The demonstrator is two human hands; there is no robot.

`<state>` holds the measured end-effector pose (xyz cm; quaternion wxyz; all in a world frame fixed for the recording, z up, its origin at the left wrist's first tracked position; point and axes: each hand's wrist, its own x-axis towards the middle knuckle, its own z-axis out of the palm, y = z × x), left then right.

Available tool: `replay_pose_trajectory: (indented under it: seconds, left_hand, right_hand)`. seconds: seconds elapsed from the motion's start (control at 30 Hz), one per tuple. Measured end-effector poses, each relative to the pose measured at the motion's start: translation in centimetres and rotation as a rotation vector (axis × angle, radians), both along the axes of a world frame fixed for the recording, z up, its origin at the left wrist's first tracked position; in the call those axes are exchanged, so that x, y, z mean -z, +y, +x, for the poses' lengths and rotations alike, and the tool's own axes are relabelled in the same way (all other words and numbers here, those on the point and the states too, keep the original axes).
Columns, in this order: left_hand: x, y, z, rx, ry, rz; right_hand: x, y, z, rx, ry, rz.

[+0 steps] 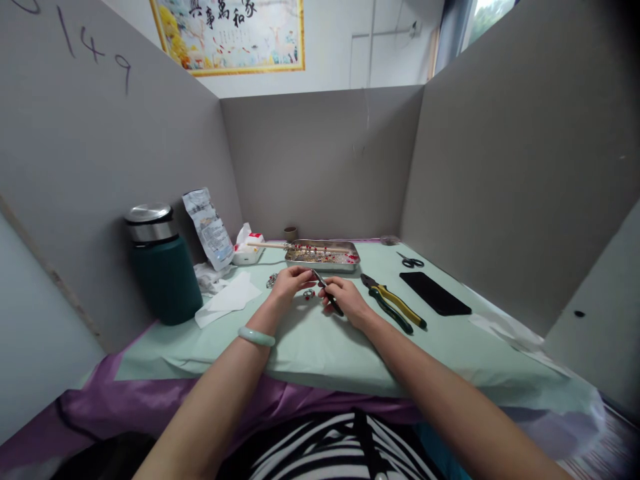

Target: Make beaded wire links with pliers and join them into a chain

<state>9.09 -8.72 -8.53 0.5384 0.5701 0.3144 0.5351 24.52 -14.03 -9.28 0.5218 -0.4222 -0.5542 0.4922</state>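
Note:
My right hand point(347, 300) is closed around small pliers point(332, 303) with a silver tip and dark handles. The tip points up and left, toward the fingertips of my left hand point(294, 280). Those fingers are pinched together; whatever is between them is too small to make out. On the table just below both hands lies a small piece of red and silver beadwork point(309, 294). A silvery beaded piece point(271, 281) rests left of my left hand. Behind the hands, a metal tray point(325, 267) holds loose beads, with a thin wooden stick point(267, 245) across it carrying red beaded pieces.
Right of my hands lie large pliers point(395, 305) with yellow and green handles, a black phone-like slab point(435, 293) and scissors point(412, 261). Leftward are a green flask point(164, 273), a foil pouch point(209, 230), tissues point(249, 249) and white paper point(229, 299). Grey partitions point(320, 160) surround the table.

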Motion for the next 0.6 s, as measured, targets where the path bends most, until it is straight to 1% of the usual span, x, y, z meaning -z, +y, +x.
replay_pose_trajectory:
  seconds: [0.13, 0.37, 0.6]
  left_hand:
    - [-0.15, -0.13, 0.04, 0.010, 0.023, 0.010]
    - [-0.74, -0.71, 0.29, -0.063, 0.082, 0.070]
    - [-0.78, -0.87, 0.44, -0.075, 0.094, 0.089]
  right_hand:
    - [-0.27, -0.24, -0.05, -0.003, 0.057, -0.035]
    - [-0.34, -0.24, 0.02, 0.005, 0.049, -0.041]
    - [0.01, -0.01, -0.07, 0.008, 0.034, -0.003]
